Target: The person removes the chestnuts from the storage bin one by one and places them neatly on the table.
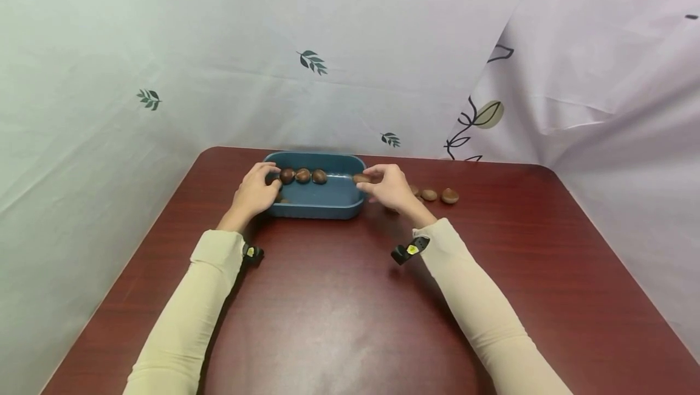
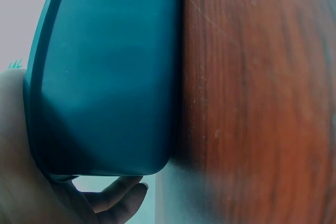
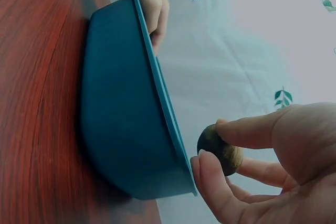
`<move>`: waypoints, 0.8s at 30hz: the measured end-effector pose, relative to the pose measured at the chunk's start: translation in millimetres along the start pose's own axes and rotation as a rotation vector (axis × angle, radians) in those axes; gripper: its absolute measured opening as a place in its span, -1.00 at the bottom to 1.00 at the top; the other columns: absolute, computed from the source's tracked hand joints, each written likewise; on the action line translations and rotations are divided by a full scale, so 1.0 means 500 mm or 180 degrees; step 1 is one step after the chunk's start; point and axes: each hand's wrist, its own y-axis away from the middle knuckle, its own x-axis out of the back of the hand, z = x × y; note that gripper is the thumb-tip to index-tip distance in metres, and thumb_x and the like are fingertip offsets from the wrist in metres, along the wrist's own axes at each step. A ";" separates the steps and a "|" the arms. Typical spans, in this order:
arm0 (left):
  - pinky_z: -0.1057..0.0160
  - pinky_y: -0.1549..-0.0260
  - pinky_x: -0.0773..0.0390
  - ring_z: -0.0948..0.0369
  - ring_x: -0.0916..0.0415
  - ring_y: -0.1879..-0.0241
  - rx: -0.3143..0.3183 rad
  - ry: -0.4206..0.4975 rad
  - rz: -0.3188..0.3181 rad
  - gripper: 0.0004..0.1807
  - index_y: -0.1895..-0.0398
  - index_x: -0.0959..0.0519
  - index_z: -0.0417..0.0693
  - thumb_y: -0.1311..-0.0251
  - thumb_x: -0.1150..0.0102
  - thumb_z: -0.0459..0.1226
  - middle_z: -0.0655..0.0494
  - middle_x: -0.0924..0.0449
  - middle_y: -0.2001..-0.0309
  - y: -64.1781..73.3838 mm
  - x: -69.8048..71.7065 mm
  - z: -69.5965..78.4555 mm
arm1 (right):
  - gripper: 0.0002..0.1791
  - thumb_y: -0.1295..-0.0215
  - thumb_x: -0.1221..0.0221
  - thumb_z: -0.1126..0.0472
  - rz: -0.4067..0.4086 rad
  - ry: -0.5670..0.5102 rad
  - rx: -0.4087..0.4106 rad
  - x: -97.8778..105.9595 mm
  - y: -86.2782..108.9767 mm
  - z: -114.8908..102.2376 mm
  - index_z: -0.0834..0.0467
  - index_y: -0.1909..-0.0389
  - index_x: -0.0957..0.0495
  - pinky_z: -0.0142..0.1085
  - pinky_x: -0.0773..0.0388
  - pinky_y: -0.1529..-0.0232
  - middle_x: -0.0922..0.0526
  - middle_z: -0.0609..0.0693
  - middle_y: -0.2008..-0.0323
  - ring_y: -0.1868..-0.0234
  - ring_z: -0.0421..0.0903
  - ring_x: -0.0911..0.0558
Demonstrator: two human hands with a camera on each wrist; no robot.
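Note:
A blue tray (image 1: 312,211) stands at the far side of the table with several brown chestnuts in its left part, among them a chestnut (image 1: 319,177) at the right end of a short row. My left hand (image 1: 256,189) grips the tray's left end, with fingers over the rim. In the left wrist view, its fingertips (image 2: 126,203) show past the tray's end. At the tray's right rim, my right hand (image 1: 391,187) pinches a chestnut (image 3: 214,145) between thumb and fingers. That chestnut is just off the rim in the right wrist view.
Several more chestnuts lie on the reddish wooden table (image 1: 328,304) right of the tray, such as a chestnut (image 1: 450,195) farthest right; some are partly hidden by my right hand. A pale curtain (image 1: 229,48) with leaf prints hangs behind the table.

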 end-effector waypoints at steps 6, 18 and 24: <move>-0.28 -0.04 -0.32 -0.12 -0.21 -0.38 0.0003 0.0013 -0.0015 -0.55 -0.31 -0.46 -0.09 -0.41 0.10 -0.21 0.05 -0.19 -0.47 0.000 0.001 0.001 | -0.61 -0.25 -0.33 0.27 0.0060 0.0082 -0.0084 0.025 0.018 0.007 0.29 -0.08 -0.59 0.02 -0.67 0.28 -0.68 0.20 0.09 0.30 0.13 -0.72; -0.30 -0.09 -0.30 -0.12 -0.21 -0.38 0.0020 0.0022 -0.0015 -0.55 -0.30 -0.46 -0.09 -0.39 0.10 -0.22 0.04 -0.20 -0.46 0.002 0.003 0.004 | -0.58 -0.29 -0.30 0.28 0.0118 0.0442 -0.0018 0.094 0.047 0.060 0.36 -0.13 -0.56 -0.16 -0.67 0.27 -0.67 0.27 0.02 0.12 0.12 -0.72; -0.29 -0.07 -0.31 -0.12 -0.20 -0.39 0.0017 0.0034 -0.0027 -0.55 -0.31 -0.45 -0.09 -0.40 0.10 -0.22 0.05 -0.19 -0.47 0.000 0.002 0.002 | -0.59 -0.29 -0.28 0.31 0.0161 0.0401 -0.0107 0.123 0.059 0.085 0.40 -0.11 -0.54 -0.10 -0.68 0.29 -0.66 0.32 0.05 0.15 0.18 -0.72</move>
